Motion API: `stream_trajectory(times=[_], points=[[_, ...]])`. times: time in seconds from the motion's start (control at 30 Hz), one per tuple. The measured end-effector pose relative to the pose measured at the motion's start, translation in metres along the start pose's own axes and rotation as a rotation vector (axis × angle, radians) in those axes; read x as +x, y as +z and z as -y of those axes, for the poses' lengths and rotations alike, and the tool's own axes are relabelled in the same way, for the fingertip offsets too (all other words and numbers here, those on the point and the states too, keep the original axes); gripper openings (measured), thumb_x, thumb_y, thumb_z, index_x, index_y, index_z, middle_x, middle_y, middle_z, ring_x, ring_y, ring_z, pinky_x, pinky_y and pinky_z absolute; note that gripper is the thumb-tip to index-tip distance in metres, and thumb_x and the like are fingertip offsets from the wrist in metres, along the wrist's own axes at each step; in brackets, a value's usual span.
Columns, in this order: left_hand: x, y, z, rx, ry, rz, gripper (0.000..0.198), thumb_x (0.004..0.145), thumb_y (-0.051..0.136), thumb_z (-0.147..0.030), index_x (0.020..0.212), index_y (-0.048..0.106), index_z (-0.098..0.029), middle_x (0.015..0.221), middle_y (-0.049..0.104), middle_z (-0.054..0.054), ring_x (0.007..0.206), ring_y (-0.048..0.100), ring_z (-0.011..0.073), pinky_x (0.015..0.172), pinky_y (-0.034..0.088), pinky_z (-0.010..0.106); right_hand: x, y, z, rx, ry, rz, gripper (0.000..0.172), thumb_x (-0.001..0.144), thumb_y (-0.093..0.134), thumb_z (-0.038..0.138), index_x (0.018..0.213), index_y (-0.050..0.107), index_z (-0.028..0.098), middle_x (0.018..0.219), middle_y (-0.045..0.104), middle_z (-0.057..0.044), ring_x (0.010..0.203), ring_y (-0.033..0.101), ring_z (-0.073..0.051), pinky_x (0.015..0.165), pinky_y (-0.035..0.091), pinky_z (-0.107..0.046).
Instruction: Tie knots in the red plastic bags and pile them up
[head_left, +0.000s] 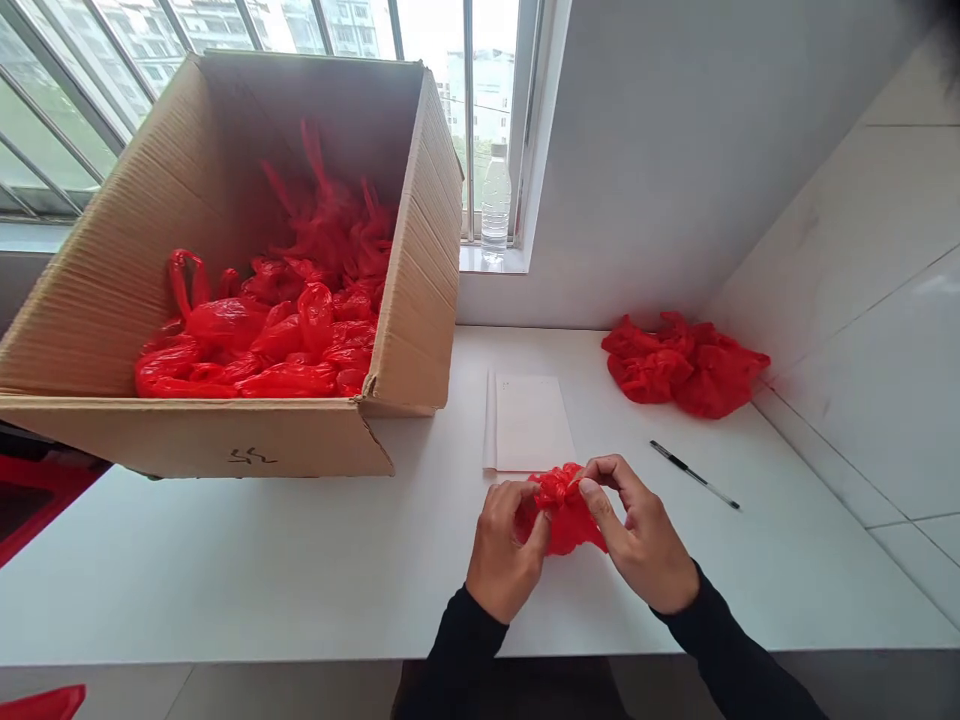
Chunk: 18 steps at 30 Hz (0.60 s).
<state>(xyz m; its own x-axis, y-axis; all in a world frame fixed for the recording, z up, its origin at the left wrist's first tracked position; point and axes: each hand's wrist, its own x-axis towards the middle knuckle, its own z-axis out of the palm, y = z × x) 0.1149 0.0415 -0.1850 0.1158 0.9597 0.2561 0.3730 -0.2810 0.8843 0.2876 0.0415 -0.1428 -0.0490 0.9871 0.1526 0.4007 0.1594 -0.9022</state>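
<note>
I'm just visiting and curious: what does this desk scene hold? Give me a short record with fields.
Setting: white table by a window
Left hand: pinching a small red plastic bag
Right hand: pinching the same bag from the other side
Box: large open cardboard box at left, filled with red bags
Loose pile: crumpled red bags at the far right, near the wall
Paper: white sheet beyond the hands
Pen: black pen right of the sheet
Windowsill: clear water bottle
</note>
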Motion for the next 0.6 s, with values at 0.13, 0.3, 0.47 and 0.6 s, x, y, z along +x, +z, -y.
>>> stream_trajectory(times=[0.13,0.3,0.47,0.6], points=[[-0.003,0.000,0.014,0.031,-0.031,0.004,0.015,0.094,0.054,-0.028,0.103,0.065,-0.024,0.097,0.069,0.006,0.090,0.063,0.0234,0.085,0.052,0.041,-0.001,-0.012,-0.003,0.058,-0.016,-0.149,0.020,0.099,0.049,0.045,0.097,0.054,0.025,0.091,0.062,-0.004,0.086,0.060,-0.020,0.071,0.051,-0.031],[-0.003,-0.004,0.022,0.025,-0.073,-0.014,0.018,0.094,0.054,-0.030,0.108,0.065,-0.024,0.100,0.069,0.006,0.091,0.063,0.0223,0.081,0.053,0.037,0.005,-0.028,-0.006,0.310,-0.005,-0.164,0.020,0.099,0.053,0.043,0.106,0.057,0.025,0.103,0.067,-0.006,0.093,0.065,-0.020,0.080,0.056,-0.035],[0.000,-0.004,0.018,-0.005,-0.072,-0.015,0.018,0.096,0.053,-0.031,0.105,0.067,-0.024,0.097,0.068,0.005,0.088,0.063,0.0207,0.077,0.054,0.034,0.013,-0.019,-0.025,0.285,-0.019,0.068,0.033,0.102,0.043,0.038,0.135,0.047,0.030,0.130,0.060,-0.008,0.110,0.064,-0.022,0.097,0.054,-0.047],[0.001,-0.008,0.017,-0.013,-0.052,0.004,0.018,0.095,0.055,-0.031,0.106,0.069,-0.026,0.088,0.066,0.003,0.083,0.061,0.0195,0.077,0.053,0.033,0.013,-0.003,-0.039,-0.140,-0.162,0.193,0.034,0.092,0.056,0.028,0.126,0.058,0.030,0.125,0.065,-0.005,0.114,0.060,-0.025,0.100,0.049,-0.046]])
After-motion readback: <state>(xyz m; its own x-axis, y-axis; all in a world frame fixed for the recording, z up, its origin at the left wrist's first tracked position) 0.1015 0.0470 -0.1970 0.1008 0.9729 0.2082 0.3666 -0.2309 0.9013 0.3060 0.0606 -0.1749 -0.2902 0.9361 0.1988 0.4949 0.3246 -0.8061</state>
